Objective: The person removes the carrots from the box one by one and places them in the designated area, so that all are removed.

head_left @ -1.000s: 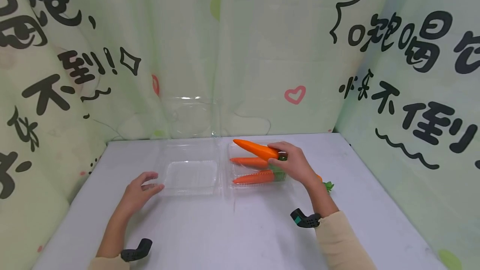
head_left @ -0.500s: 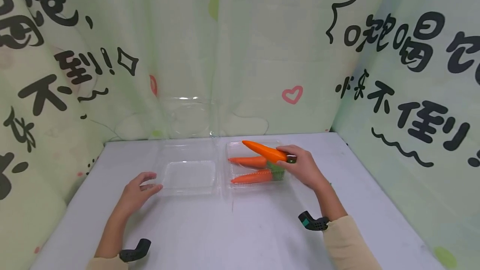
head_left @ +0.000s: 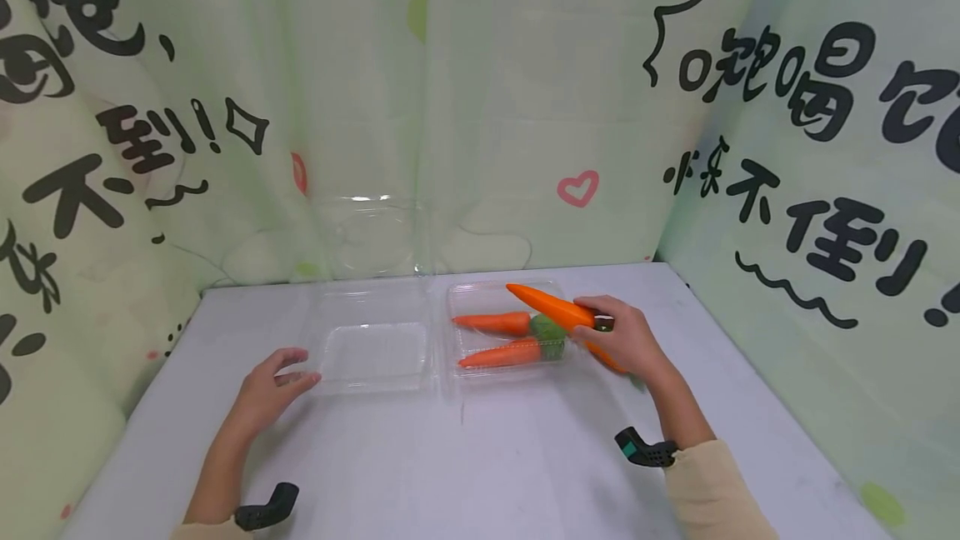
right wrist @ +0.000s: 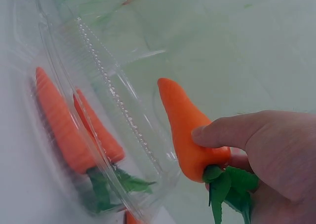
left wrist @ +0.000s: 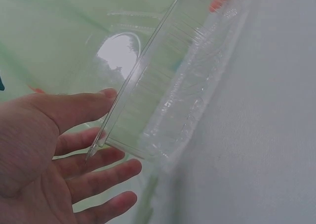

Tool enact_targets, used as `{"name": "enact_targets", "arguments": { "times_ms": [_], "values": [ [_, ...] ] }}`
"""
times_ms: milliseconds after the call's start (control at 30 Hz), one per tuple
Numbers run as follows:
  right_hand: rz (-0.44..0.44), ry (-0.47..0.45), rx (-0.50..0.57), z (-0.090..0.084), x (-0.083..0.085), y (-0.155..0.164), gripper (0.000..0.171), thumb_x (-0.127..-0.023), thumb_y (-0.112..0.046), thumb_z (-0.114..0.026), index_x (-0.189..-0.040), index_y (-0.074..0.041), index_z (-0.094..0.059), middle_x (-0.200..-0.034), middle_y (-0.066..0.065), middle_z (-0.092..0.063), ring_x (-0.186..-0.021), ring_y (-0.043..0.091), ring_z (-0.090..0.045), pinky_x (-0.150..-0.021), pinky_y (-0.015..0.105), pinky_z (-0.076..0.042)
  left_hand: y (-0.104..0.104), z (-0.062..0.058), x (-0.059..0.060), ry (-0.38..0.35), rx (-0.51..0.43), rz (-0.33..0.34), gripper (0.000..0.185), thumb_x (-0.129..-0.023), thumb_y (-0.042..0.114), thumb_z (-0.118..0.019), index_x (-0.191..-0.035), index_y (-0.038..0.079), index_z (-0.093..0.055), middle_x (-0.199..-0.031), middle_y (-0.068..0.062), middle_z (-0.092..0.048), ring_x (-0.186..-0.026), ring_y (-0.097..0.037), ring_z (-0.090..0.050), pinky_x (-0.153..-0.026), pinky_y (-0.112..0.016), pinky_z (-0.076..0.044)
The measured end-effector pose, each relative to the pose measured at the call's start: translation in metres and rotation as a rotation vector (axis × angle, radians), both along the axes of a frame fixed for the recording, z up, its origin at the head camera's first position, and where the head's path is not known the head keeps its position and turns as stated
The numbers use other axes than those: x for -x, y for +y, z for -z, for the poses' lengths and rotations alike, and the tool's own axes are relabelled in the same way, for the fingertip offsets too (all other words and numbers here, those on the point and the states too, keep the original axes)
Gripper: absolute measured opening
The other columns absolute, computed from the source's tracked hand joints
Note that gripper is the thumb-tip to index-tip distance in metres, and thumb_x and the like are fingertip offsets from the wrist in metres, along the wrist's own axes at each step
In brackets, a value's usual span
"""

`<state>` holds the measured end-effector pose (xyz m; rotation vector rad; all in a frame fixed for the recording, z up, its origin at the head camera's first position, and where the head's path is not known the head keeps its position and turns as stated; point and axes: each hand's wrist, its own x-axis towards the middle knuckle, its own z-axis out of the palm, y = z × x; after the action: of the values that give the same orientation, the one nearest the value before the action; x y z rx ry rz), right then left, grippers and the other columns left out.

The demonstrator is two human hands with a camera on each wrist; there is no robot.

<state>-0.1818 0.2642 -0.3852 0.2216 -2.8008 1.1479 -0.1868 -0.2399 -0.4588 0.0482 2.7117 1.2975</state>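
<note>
A: What has the right hand [head_left: 626, 340] got?
B: It grips a carrot [head_left: 551, 307] by the leafy end, above the tray [head_left: 502, 367] at frame centre, likely to keep the body free.
A: Its axis?
B: The tip points upper left, over two carrots [head_left: 501, 338] inside.
A: The left hand [head_left: 272, 386]?
B: Fingers relaxed, touching the clear lid [head_left: 375, 352], seemingly steadying it.

The left curtain panel [head_left: 112, 148] bears large black handwritten Chinese characters; "不" and "到!!" are legible, the rest cut off. The right curtain panel [head_left: 810, 148] reads "不倒" beneath partly cropped characters. No labels, brands or numbers are legible elsewhere.
</note>
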Motion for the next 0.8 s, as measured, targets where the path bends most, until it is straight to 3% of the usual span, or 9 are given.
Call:
{"name": "enact_targets", "arguments": {
  "times_ms": [333, 800],
  "values": [
    [0.035, -0.001, -0.041, 0.004, -0.001, 0.011, 0.047, -0.084, -0.023, -0.065, -0.127, -0.012, -0.052, -0.125, 0.01, -0.054, -0.105, 0.027, -0.057, -0.087, 0.04, -0.053, 0.001, 0.003, -0.002, 0.039, 0.015, -0.019, 0.066, -0.084, 0.05, -0.058, -0.133, 0.01, -0.038, -0.14, -0.019, -0.04, -0.122, -0.037, -0.047, -0.094, -0.049, -0.046],
    [0.072, -0.011, -0.048, 0.008, -0.007, 0.04, 0.05, -0.085, -0.028, -0.064, -0.13, -0.01, -0.049, -0.128, 0.015, -0.051, -0.108, 0.033, -0.055, -0.085, 0.041, -0.053, 0.002, 0.002, -0.003, 0.023, 0.005, -0.029, 0.066, -0.083, 0.05, -0.058, -0.133, 0.01, -0.039, -0.14, -0.018, -0.04, -0.122, -0.036, -0.047, -0.094, -0.048, -0.047]
  ]
}}
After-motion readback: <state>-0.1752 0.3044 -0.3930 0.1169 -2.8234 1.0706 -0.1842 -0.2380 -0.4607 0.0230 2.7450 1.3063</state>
